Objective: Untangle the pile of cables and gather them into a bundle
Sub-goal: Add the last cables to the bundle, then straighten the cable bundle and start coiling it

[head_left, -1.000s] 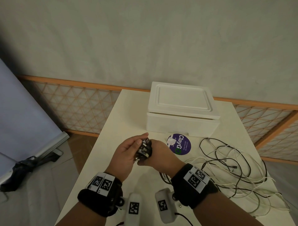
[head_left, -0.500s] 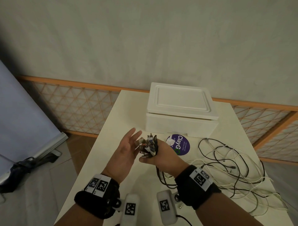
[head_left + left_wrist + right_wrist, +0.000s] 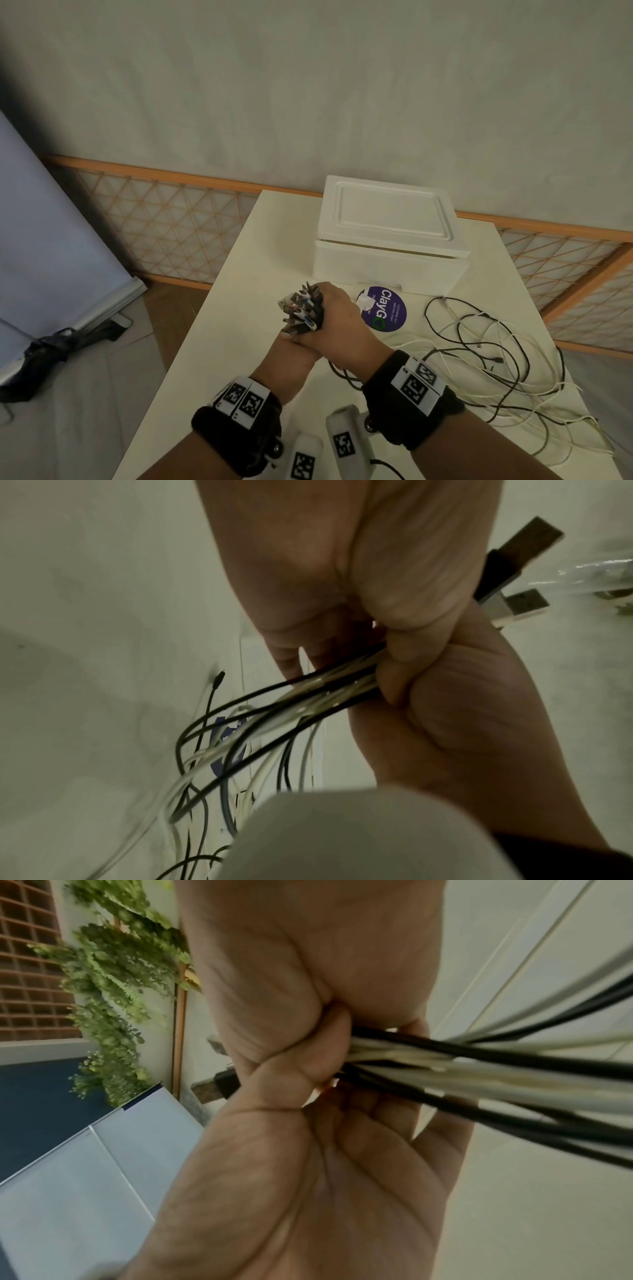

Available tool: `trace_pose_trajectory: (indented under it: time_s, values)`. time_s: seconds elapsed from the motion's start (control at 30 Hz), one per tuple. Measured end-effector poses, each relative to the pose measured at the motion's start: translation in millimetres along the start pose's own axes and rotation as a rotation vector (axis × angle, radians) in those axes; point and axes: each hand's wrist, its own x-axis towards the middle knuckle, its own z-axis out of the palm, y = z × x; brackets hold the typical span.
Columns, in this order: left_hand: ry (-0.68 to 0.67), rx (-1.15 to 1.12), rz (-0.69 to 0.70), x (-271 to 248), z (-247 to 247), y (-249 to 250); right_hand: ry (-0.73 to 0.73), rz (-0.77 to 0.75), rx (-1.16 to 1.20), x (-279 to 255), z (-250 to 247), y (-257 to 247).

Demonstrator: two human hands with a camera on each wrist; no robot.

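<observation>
A bunch of cable plugs (image 3: 303,313) sticks up and to the left out of my right hand (image 3: 339,318), which grips the gathered cables in a fist above the table. My left hand (image 3: 293,354) sits directly below and against it, with thumb and fingers curled round the same strands. In the left wrist view the black and white cables (image 3: 274,715) leave the two hands and run down, and USB plugs (image 3: 514,561) poke out past the right hand. The right wrist view shows the strands (image 3: 479,1074) running off to the right. The rest of the cables (image 3: 496,359) lie in loose loops on the table to the right.
A white foam box (image 3: 387,240) stands at the back of the cream table (image 3: 239,342), and a round purple sticker (image 3: 383,310) lies in front of it. The table's left edge drops to the floor. A lattice panel (image 3: 164,233) runs along the wall.
My left hand let go of the plug bunch, opened, then moved in under the right hand and closed round the cables. The right hand kept its grip and tilted the plugs up and left.
</observation>
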Motion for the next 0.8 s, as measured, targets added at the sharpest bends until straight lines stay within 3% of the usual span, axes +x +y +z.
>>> trace_pose_trajectory:
  time_s: [0.17, 0.27, 0.33, 0.43, 0.5, 0.6, 0.8]
  values:
    - [-0.072, 0.025, -0.019, -10.4, -1.6, -1.5, -0.159, -0.099, 0.26, -0.3, -13.5, 2.3]
    - [-0.01, 0.014, 0.017, -10.3, -4.8, -1.6, -0.335, -0.099, 0.446, -0.5, -16.4, 9.5]
    - [0.013, -0.048, -0.005, -7.9, -2.7, 2.5, -0.375, -0.055, 0.564, -0.4, -12.7, 14.2]
    - [0.021, -0.303, -0.052, -2.4, 1.3, 3.1, -0.271, 0.056, 0.782, -3.6, -10.6, 16.3]
    - [-0.015, -0.395, -0.076, -3.1, 2.1, 5.2, -0.123, 0.185, 0.871, -2.1, -13.0, 14.8]
    - [-0.056, -0.464, -0.099, -1.9, 1.4, 6.5, 0.034, 0.243, 0.949, 3.3, -14.3, 11.8]
    - [-0.037, -0.507, -0.092, -0.3, -0.2, 6.0, 0.125, 0.308, 1.116, 9.3, -14.4, 6.1]
